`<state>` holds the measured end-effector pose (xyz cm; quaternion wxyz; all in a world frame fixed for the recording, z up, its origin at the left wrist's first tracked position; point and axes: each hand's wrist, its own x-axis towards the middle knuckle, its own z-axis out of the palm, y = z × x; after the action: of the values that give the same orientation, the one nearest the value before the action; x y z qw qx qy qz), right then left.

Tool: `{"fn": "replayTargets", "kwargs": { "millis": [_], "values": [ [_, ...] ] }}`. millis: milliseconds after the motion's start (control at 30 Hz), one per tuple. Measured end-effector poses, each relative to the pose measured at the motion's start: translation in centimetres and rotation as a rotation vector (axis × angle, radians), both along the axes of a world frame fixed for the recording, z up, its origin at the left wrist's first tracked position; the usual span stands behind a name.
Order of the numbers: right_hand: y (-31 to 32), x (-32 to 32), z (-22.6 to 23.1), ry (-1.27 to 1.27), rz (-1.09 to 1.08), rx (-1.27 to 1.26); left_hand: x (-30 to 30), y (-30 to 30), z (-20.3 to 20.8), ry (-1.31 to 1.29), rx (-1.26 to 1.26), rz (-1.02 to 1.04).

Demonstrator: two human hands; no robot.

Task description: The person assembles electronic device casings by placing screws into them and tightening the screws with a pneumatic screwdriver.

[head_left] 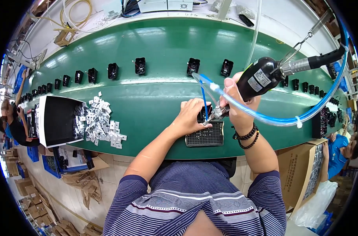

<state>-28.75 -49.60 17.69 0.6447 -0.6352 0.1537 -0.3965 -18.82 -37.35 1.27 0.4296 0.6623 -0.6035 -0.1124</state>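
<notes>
Power screwdriver (258, 80) held at a small black part (204, 113)

In the head view, the right hand (242, 103) is wrapped around the screwdriver, its nozzle angled down toward the left hand (190, 115). That hand grips the black part between thumb and fingers, just behind a grid tray (204, 145) near the front edge of the green table (159, 92). Whether the nozzle touches the part (fingers crowd the spot) cannot be told. A clear-and-blue hose (281, 119) loops off to the right. Farther left, small metal plates (102, 122) spill beside a white box (43, 122); similar black cases (140, 67) line the table's far side.
</notes>
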Motion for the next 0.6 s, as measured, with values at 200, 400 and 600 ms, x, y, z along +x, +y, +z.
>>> {"fn": "replayTargets", "kwargs": {
  "millis": [200,400,600],
  "values": [
    [-0.8,0.0,2.4,-0.073,0.0,-0.008,1.0,-0.4,0.8,-0.009,0.054,0.008],
    [-2.6,-1.9,4.6,-0.152,0.018,-0.042,10.4,-2.0,2.6,-0.098,0.126,0.268],
    [-1.7,-3.4,3.5,-0.058,-0.069,-0.039,17.9,-4.0,0.7,-0.335,0.297,0.324]
  ]
}}
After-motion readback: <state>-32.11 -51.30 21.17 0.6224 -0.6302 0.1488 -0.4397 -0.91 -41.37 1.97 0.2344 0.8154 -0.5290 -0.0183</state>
